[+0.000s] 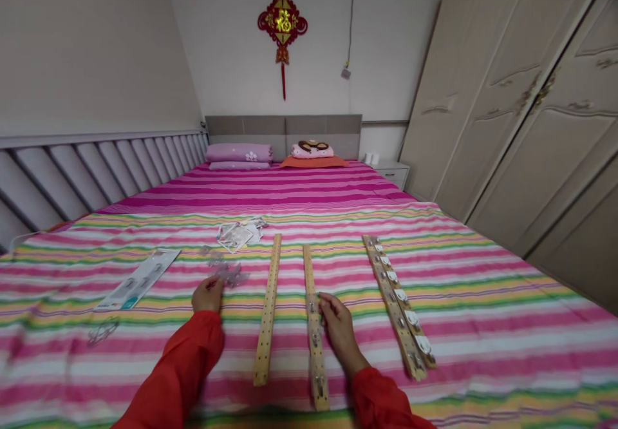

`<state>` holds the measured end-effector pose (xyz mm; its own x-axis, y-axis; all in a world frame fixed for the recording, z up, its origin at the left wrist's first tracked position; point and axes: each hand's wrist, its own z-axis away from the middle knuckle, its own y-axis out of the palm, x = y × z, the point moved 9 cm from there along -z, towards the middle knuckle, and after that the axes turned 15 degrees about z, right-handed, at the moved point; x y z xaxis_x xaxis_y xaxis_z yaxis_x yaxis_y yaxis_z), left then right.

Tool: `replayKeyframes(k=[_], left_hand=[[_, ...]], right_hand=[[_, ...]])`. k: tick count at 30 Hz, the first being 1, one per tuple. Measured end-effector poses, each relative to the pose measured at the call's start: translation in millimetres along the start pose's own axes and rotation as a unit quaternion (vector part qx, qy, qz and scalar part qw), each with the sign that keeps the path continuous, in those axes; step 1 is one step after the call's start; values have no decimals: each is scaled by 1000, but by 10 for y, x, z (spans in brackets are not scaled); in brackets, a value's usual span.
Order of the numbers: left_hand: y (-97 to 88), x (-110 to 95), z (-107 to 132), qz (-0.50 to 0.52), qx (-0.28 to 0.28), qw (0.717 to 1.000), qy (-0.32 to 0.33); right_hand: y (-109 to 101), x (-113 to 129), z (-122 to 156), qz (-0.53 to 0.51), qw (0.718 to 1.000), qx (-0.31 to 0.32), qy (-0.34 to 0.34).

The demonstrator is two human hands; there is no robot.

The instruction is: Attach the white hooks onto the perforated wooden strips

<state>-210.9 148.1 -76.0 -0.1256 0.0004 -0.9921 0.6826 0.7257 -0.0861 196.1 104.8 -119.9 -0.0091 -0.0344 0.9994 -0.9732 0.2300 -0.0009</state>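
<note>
My left hand [207, 294], its fingers drawn together, is at the near edge of a small pile of clear plastic pieces [232, 276]; whatever its fingertips hold is too small to make out. On the right edge of the middle wooden strip [308, 274] my right hand [337, 326] has thumb and fingers closed beside the uppermost metal hook [312, 307]. Further metal clips or hooks sit lower on that strip. Left of it lies a bare wooden strip [268, 313] with rows of small holes.
To the right lie two wooden strips [386, 287] with metal hooks and white pieces [400, 295]. Leftward are a flat package [142, 281], a thin wire-like bundle [103, 331] and torn packaging [239, 232]. All rest on a striped bedsheet [492, 326]; bed rail [116, 165] at left.
</note>
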Motion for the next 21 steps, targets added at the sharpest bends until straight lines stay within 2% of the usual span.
replayKeyframes(k=[4, 9, 13, 15, 17, 21], left_hand=[[-28, 6, -9, 6, 9, 1000, 8], [-54, -182, 139, 71, 2, 997, 36], [-99, -299, 280, 128, -3, 991, 28], [-141, -271, 322, 156, -9, 988, -8], [-166, -186, 363, 199, -12, 977, -69], [-125, -20, 522, 296, 1, 934, -202]], right_hand=[[20, 77, 27, 24, 1000, 11, -11], [3, 161, 47, 43, 999, 5, -31], [-9, 115, 52, 37, 999, 2, -7], [-15, 101, 55, 28, 1000, -3, 0], [-13, 100, 56, 18, 1000, -5, 1], [-11, 100, 53, 0, 1000, -8, 0]])
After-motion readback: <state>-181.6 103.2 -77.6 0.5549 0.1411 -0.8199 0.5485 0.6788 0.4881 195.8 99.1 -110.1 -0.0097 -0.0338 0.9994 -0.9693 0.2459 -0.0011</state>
